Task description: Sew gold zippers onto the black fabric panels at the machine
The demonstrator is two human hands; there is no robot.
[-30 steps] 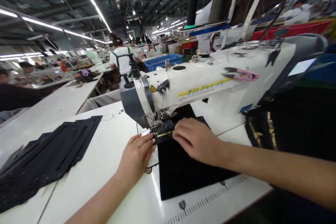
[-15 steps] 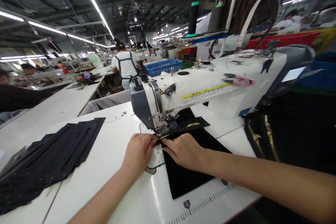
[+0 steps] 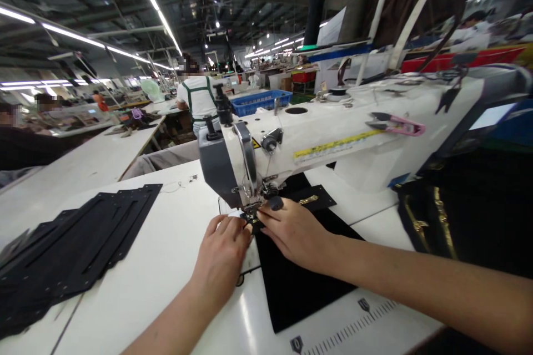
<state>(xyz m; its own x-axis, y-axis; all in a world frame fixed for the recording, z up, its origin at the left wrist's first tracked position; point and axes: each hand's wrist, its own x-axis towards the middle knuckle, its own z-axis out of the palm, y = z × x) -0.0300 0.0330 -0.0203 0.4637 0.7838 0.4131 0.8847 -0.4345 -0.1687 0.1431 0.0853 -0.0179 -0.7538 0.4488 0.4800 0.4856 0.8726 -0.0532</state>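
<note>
A black fabric piece (image 3: 300, 288) lies on the sewing table, its upper left edge under the presser foot (image 3: 251, 213) of a white sewing machine (image 3: 333, 136). A narrow black strip with a gold zipper (image 3: 308, 199) reaches out behind my right hand. My left hand (image 3: 222, 252) is closed at the left of the foot, fingertips pinching the work's end. My right hand (image 3: 297, 233) has its fingers together on the fabric just right of the needle, fingertips close to the foot. The fingers partly hide the zipper's near end.
A stack of black panels (image 3: 83, 238) lies at the left. Pink-handled thread snips (image 3: 400, 123) rest on the machine arm. Black pieces with gold zippers (image 3: 443, 222) sit at the right. Beyond are a blue basket (image 3: 262, 101), thread cones (image 3: 314, 19) and a co-worker (image 3: 197, 94).
My right hand has moved slightly up toward the needle area, covering more of the zipper. My left hand stays beside the foot, its fingers shifted slightly. The camera view has shifted a little.
</note>
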